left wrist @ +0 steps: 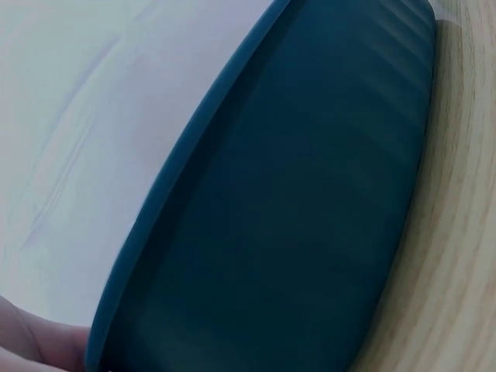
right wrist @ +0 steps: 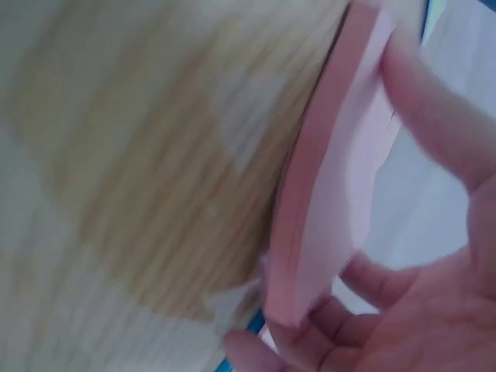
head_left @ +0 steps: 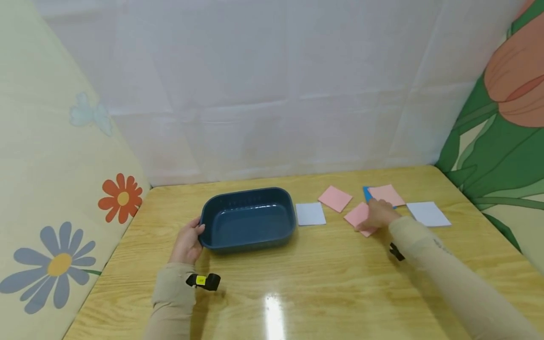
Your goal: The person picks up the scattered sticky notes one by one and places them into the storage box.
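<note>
L hand [head_left: 187, 242], left of centre in the head view, grips the dish [head_left: 250, 222] by its left end, thumb lapped over the rim, other fingers mostly hidden behind the wall. Dish is dark blue, approx. rectangular w/ rounded corners, sits upright mid-frame on the table [head_left: 306, 288]. L wrist cam: outer wall fills most of the pic, bit of hand at lower left by the rim.

R hand [head_left: 381, 215], right of centre, pinches the held stack [head_left: 356, 216], a pink one, btwn thumb & fingers. R wrist cam: thumb at its upper end, fingers at lower end, stack tilted in that view; can't tell if it's clear of the table.

Other stacks, head view: white one [head_left: 310, 214] just beside dish's right end; 2nd pink [head_left: 335, 198] up & right of that; 3rd pink [head_left: 387, 195] lies partly over the blue one [head_left: 367, 191], just above R hand; 2nd white [head_left: 429, 214] furthest right, near the R sleeve [head_left: 425, 245].

Black strap [head_left: 206, 282] w/ yellow label at L wrist, lower left. White cloth [head_left: 238, 94] hangs across top of frame; flower print [head_left: 59, 264] at left edge, tulip print [head_left: 516, 80] upper right. Glare at bottom centre.
</note>
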